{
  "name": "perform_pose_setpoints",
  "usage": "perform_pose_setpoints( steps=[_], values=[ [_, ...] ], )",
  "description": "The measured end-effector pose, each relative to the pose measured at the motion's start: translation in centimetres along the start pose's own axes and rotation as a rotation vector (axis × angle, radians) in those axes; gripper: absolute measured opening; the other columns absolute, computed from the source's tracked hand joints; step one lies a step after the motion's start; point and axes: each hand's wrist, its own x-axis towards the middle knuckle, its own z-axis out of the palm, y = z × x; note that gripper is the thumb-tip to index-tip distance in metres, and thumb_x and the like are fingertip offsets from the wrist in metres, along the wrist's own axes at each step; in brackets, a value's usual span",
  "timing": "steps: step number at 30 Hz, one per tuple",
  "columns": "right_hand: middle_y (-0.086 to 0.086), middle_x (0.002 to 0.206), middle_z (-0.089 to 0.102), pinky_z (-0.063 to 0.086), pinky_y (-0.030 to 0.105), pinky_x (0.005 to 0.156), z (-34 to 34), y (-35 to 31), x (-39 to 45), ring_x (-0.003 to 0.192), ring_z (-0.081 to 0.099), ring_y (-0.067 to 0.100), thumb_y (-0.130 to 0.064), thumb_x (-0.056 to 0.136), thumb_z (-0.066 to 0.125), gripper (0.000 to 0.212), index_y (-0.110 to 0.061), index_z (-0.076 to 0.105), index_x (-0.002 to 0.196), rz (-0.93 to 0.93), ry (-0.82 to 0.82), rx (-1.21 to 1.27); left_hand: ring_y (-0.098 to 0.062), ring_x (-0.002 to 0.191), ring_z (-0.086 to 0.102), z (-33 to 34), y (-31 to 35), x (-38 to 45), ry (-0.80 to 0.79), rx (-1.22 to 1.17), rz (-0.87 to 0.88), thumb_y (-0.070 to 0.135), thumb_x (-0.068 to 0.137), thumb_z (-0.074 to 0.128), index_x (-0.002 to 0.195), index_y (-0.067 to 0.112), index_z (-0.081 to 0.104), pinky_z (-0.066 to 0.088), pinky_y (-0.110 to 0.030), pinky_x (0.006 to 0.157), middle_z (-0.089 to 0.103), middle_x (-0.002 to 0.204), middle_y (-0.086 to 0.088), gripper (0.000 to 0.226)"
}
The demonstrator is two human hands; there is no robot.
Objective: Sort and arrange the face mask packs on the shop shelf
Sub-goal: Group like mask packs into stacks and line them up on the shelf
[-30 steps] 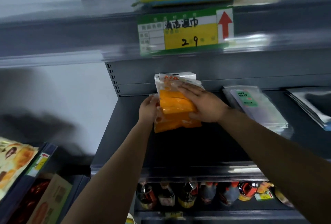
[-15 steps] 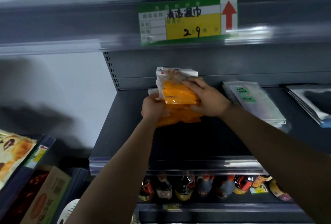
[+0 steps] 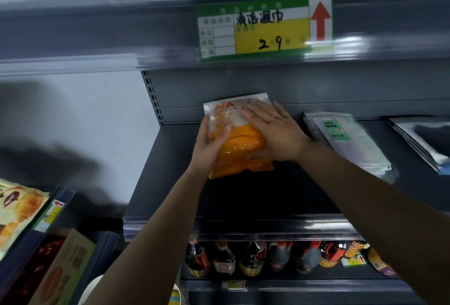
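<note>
Dim, cool light from above. Upper shelf edge (image 3: pixel 73 36) smeared by motion blur; price tag (image 3: pixel 265 27) soft but readable. Glare streak on lower shelf lip (image 3: pixel 243 226). Big soft shadow on wall (image 3: pixel 60 134) left of me. My hands slightly blurred. Wide-angle bending at frame edges.

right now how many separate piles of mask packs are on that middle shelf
3. The orange pile lies at the back left under both hands; the face mask pile lies to its right; the silver pile runs off the right edge, so more may be hidden.
</note>
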Motion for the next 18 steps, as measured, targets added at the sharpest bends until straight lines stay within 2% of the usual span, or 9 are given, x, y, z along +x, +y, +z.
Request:
perform_pose_setpoints(
  steps=[3,4,6,8,10,13,14,16,18],
  values=[
    [0.003,0.157,0.021,0.009,0.046,0.119,0.4,-0.7,-1.3,0.145,0.015,0.016,-0.063,0.069,0.064,0.104,-0.018,0.016,0.150,0.068,0.190,0.241,-0.019,0.114,0.058,0.8,-0.6,0.2,0.029,0.152,0.045,0.042,0.068,0.077,0.123,0.041,0.046,0.053,-0.042,0.091,0.056,0.126,0.002,0.064],
    [0.007,0.153,0.030,0.015,0.042,0.118,0.8,-0.6,-1.8,0.141,0.024,0.017,-0.061,0.073,0.061,0.096,-0.013,0.023,0.148,0.111,0.311,0.394,-0.021,0.115,0.057,1.0,-0.6,0.3,0.049,0.139,0.027,0.043,0.069,0.076,0.125,0.038,0.044,0.052,-0.045,0.092,0.055,0.127,0.002,0.064],
    [0.008,0.148,0.036,0.024,0.029,0.114,1.6,-0.5,-2.7,0.135,0.031,0.013,-0.047,0.084,0.059,0.078,-0.009,0.029,0.145,0.336,0.511,0.825,-0.024,0.115,0.057,1.2,-0.5,0.5,0.096,0.071,-0.034,0.035,0.081,0.070,0.128,0.035,0.040,0.053,-0.043,0.089,0.053,0.124,0.004,0.056],
    [0.003,0.150,0.034,0.028,0.030,0.113,2.5,-0.3,-3.4,0.137,0.031,0.012,-0.038,0.089,0.060,0.071,-0.015,0.025,0.147,0.627,0.462,1.264,-0.022,0.114,0.055,1.3,-0.4,0.8,0.108,0.054,-0.070,0.031,0.086,0.066,0.137,0.032,0.035,0.053,-0.035,0.081,0.048,0.125,0.004,0.059],
    [0.000,0.146,0.040,0.033,0.039,0.112,3.9,0.6,-3.4,0.133,0.040,0.017,-0.050,0.086,0.057,0.072,-0.025,0.027,0.147,0.798,0.308,1.503,-0.022,0.113,0.054,1.5,-0.3,0.7,0.112,0.062,-0.073,0.032,0.087,0.064,0.141,0.030,0.032,0.051,-0.032,0.080,0.045,0.124,0.005,0.063],
    [-0.004,0.140,0.051,0.036,0.047,0.108,7.5,3.5,-2.8,0.127,0.049,0.020,-0.089,0.057,0.053,0.095,-0.037,0.042,0.136,0.905,0.100,1.616,-0.023,0.112,0.055,1.5,-0.3,0.7,0.159,0.017,-0.146,0.035,0.087,0.064,0.142,0.031,0.032,0.051,-0.039,0.089,0.047,0.122,0.004,0.064],
    [-0.004,0.141,0.050,0.036,0.048,0.108,9.1,5.1,-2.7,0.128,0.048,0.021,-0.094,0.048,0.052,0.104,-0.039,0.043,0.135,0.893,0.083,1.638,-0.023,0.110,0.055,1.4,-0.4,0.8,0.172,-0.009,-0.167,0.036,0.087,0.064,0.142,0.031,0.033,0.050,-0.041,0.091,0.048,0.121,0.004,0.063],
    [-0.002,0.142,0.050,0.039,0.048,0.105,8.9,5.3,-2.7,0.126,0.051,0.021,-0.093,0.045,0.055,0.107,-0.036,0.046,0.135,0.926,0.056,1.718,-0.024,0.108,0.055,1.3,-0.5,1.0,0.175,-0.025,-0.180,0.036,0.087,0.063,0.141,0.032,0.034,0.049,-0.044,0.093,0.047,0.118,0.004,0.062],
    [0.002,0.129,0.062,0.046,0.044,0.097,6.8,3.5,-2.3,0.115,0.060,0.022,-0.086,0.058,0.054,0.090,-0.029,0.056,0.128,0.928,0.010,1.804,-0.024,0.107,0.053,1.1,-0.5,1.3,0.166,-0.009,-0.186,0.035,0.088,0.063,0.143,0.031,0.031,0.049,-0.042,0.091,0.045,0.119,0.003,0.064]
  ],
)
